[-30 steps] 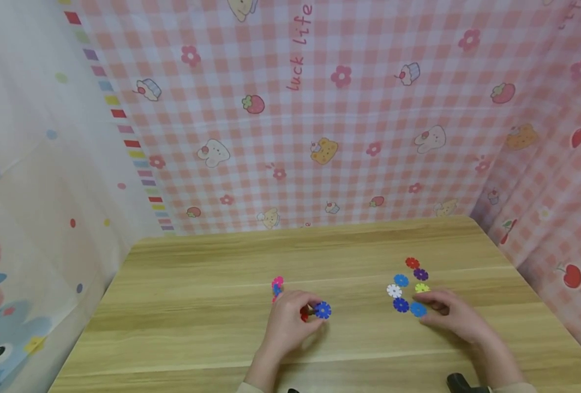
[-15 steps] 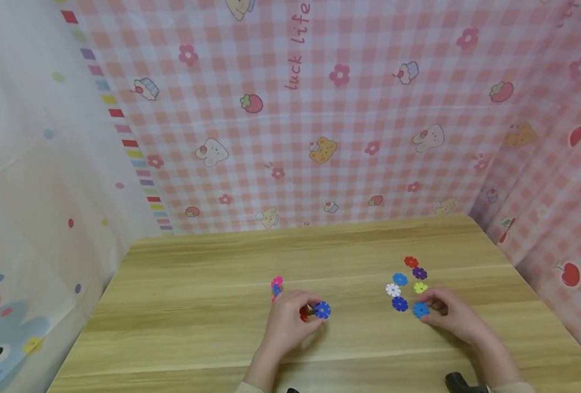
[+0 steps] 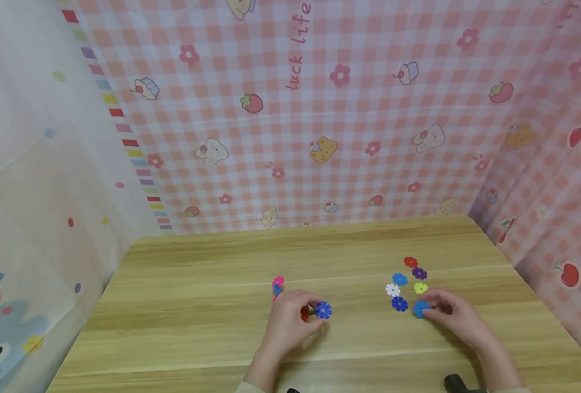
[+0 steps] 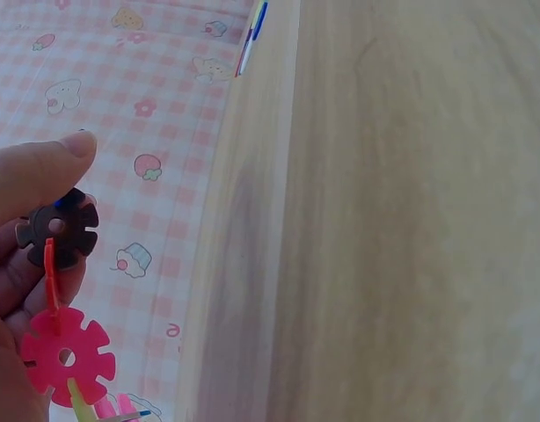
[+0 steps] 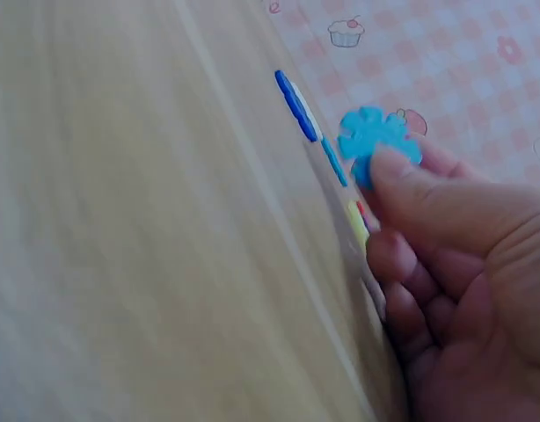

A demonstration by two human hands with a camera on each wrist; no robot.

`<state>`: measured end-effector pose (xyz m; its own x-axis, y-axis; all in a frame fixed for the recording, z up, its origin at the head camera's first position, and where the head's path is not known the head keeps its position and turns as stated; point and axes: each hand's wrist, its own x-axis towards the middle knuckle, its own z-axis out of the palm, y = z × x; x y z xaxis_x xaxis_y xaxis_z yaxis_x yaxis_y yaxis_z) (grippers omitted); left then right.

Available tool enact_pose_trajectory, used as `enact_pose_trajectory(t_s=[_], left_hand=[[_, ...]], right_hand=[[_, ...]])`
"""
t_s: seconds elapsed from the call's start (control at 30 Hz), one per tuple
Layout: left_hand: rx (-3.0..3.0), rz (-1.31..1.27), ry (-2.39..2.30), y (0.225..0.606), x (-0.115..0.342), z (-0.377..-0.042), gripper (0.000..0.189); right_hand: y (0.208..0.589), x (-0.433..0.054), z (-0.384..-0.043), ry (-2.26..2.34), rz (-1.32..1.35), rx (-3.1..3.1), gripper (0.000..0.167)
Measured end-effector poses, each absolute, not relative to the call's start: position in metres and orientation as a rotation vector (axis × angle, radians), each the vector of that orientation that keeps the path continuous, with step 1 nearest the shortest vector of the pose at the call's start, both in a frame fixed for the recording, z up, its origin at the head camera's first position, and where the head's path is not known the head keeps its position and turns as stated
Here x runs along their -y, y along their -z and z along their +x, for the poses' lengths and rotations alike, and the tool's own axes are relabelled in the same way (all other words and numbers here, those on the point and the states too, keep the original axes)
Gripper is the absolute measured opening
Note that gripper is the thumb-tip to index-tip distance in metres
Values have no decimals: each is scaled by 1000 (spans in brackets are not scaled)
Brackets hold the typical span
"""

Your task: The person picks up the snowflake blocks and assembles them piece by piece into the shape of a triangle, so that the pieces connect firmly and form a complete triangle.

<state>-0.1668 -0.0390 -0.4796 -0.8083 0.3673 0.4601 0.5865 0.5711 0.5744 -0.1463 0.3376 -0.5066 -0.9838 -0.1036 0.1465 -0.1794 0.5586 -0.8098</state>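
Head view: a person's left hand [image 3: 295, 319] and right hand [image 3: 454, 319] are over a wood-grain worktop [image 3: 197, 338], well apart. The left hand, its fingers curled, holds a chain of notched plastic discs. A blue disc [image 3: 323, 310] sticks out on the right, at the fingertips, with a bit of red disc [image 3: 304, 315] showing just left of it, between thumb and fingers. A pink disc [image 3: 278, 281] and another blue piece [image 3: 277, 290] show past the far side of this hand. The left wrist view shows a dark disc [image 4: 66, 230] at the fingers, joined by an edge-on red piece to a pink disc below, which has a yellow-green piece [image 4: 79, 400] fixed to its lower edge.

The right hand pinches a light blue disc [image 3: 420, 309] between thumb and fingers, off the worktop. Loose discs lie flat around it: yellow [image 3: 420, 287] just beyond the fingers, dark blue [image 3: 399, 304] to the left, then white [image 3: 393, 290] and mid-blue [image 3: 400, 279] farther back, with purple [image 3: 419, 273] and red [image 3: 410, 262] at the far end of the group.

A pink checked cloth [image 3: 290, 125] hangs behind the worktop, and a black object [image 3: 454, 383] shows at the near edge, left of the right forearm.
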Motion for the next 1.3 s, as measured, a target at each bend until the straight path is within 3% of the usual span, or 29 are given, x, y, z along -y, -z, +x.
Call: enact_pose_trajectory(t_s=[0.43, 0.77, 1.3], left_hand=[[2523, -779, 1094, 480, 39, -167, 29], [2526, -763, 1106, 479, 41, -167, 29], [2512, -770, 1123, 475, 42, -167, 27]], right_hand=[[497, -267, -154, -1878, 203, 2570, 19], [487, -210, -165, -1827, 310, 2543, 13], [480, -184, -167, -1797, 386, 2540, 8]])
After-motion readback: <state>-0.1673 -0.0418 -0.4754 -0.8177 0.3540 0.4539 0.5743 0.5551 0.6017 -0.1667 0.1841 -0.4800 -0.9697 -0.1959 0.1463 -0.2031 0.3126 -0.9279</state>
